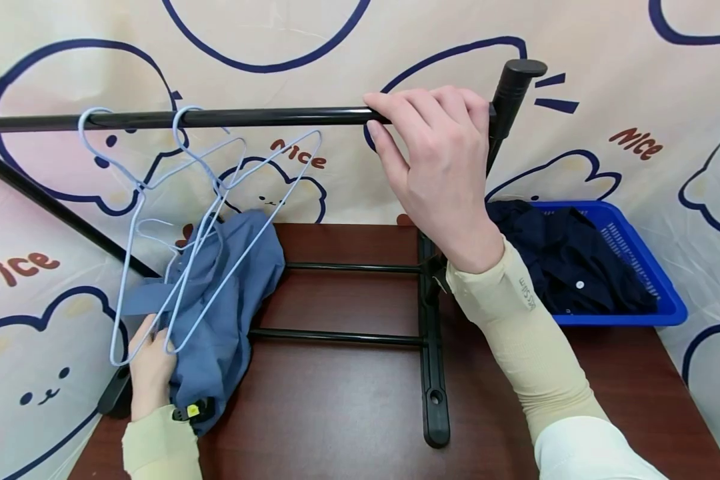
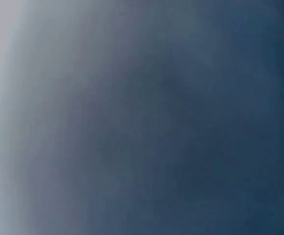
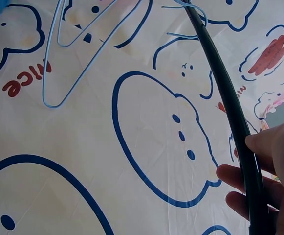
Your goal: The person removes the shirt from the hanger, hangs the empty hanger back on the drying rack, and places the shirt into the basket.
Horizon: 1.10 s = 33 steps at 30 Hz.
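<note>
Right hand [image 1: 438, 163] grip closed round black rail [image 1: 276, 117]. Left hand [image 1: 154, 373] at blue garment [image 1: 240, 267], by light-blue hangers [image 1: 129, 259]; can't tell its grip.

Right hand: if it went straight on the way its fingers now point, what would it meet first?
The black clothes-rack rail, which the right hand grips. Past that, probably the cartoon-printed backdrop, though the head view leaves the depth unclear.
</note>
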Available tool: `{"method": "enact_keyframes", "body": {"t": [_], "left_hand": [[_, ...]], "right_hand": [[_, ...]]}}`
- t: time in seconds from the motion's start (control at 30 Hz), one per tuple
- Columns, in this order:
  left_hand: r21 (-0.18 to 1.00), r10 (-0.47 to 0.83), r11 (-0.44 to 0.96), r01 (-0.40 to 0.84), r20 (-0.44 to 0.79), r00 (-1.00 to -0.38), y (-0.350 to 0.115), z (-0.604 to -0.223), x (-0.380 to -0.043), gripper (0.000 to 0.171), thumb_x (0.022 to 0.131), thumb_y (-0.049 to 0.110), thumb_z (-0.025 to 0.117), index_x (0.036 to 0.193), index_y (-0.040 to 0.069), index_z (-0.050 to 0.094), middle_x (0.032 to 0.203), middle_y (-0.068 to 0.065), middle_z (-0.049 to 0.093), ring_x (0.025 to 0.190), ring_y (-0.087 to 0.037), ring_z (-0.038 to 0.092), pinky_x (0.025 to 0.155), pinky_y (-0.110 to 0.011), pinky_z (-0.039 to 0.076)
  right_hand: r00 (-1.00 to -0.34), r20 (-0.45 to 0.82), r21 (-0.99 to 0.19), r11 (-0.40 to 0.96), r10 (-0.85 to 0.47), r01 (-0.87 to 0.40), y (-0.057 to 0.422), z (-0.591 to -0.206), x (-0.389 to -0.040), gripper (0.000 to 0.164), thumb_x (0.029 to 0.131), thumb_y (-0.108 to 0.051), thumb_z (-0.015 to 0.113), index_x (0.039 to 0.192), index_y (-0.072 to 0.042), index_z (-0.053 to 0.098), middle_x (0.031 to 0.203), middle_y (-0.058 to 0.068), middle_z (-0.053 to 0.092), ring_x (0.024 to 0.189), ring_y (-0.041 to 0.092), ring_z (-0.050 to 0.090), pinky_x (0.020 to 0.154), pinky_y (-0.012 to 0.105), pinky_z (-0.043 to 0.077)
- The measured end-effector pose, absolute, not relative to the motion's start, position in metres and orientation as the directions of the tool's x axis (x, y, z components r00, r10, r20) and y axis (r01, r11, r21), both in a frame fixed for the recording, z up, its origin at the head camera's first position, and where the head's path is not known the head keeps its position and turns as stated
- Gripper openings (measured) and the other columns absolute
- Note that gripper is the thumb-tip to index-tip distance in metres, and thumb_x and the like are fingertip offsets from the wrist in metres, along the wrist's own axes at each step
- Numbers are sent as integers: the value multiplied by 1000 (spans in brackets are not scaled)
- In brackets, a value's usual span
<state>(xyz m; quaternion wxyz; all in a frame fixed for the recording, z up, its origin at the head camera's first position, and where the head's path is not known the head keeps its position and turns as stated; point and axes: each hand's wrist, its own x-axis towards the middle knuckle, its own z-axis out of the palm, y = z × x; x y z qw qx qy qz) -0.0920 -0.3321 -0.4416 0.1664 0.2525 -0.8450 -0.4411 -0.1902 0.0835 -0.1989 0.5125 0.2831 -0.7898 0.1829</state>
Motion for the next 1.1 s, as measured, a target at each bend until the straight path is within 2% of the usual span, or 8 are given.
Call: {"method": "enact_keyframes", "body": {"t": [0.07, 0.23, 0.4, 0.47, 0.73, 0.93, 1.03, 1.1], "left_hand": [[775, -528, 580, -252, 122, -840, -333, -442, -95, 28, 89, -2, 31, 111, -3, 49, 102, -25, 46, 89, -34, 39, 73, -41, 28], [759, -467, 594, -267, 55, -882, -331, -444, -97, 54, 86, -6, 29, 139, -3, 36, 131, -33, 40, 114, -43, 40, 92, -52, 31], [784, -441, 577, -229, 63, -896, -321, -449, -104, 53, 84, -8, 29, 135, -1, 41, 132, -27, 42, 111, -35, 37, 91, -45, 29], [773, -430, 599, -210, 89, -898, -316, -452, -109, 46, 83, -8, 31, 127, -3, 47, 118, -28, 48, 104, -35, 40, 87, -42, 32], [785, -340, 594, -177, 45, -939, -301, -458, -119, 49, 87, -6, 34, 135, 0, 44, 124, -26, 49, 110, -33, 43, 88, -44, 34], [784, -264, 603, -146, 23, -964, -297, -457, -116, 55, 90, -2, 32, 143, 8, 36, 120, -26, 51, 94, -27, 47, 77, -31, 33], [795, -223, 594, -126, 13, -975, -296, -455, -116, 58, 91, -1, 31, 148, 11, 28, 128, -25, 47, 98, -25, 46, 78, -26, 31], [810, -193, 574, -122, -11, -981, -296, -453, -117, 57, 93, 1, 31, 149, 10, 25, 132, -24, 44, 103, -27, 45, 79, -27, 31]], "right_hand": [[-314, 914, 2, 774, -258, -633, 84, -199, -190, 36, 99, -33, 41, 114, -16, 68, 102, 1, 67, 94, 23, 51, 90, 41, 27], [-314, 913, 5, 777, -260, -630, 84, -199, -191, 36, 99, -33, 41, 114, -16, 68, 101, 1, 67, 94, 24, 51, 91, 41, 27], [-313, 913, 5, 775, -261, -631, 84, -200, -191, 36, 99, -33, 41, 115, -16, 68, 102, 1, 67, 93, 24, 51, 90, 41, 27], [-310, 914, 6, 773, -261, -634, 84, -200, -191, 35, 99, -33, 42, 115, -16, 68, 102, 1, 67, 93, 24, 50, 90, 41, 27], [-303, 910, 18, 755, -285, -655, 86, -200, -189, 35, 98, -33, 45, 119, -14, 65, 110, 3, 65, 99, 23, 51, 93, 41, 26], [-151, 966, -20, 524, -210, -852, 91, -200, -182, 40, 89, -19, 63, 122, 1, 58, 130, 16, 52, 120, 23, 44, 100, 39, 27], [-89, 992, -48, 391, -89, -919, 93, -207, -176, 32, 85, -12, 65, 113, 4, 61, 121, 17, 56, 112, 26, 51, 93, 39, 38], [-103, 994, -82, 346, -43, -935, 97, -218, -173, 27, 86, -14, 64, 107, 3, 64, 114, 15, 60, 100, 26, 56, 83, 37, 44]]}}
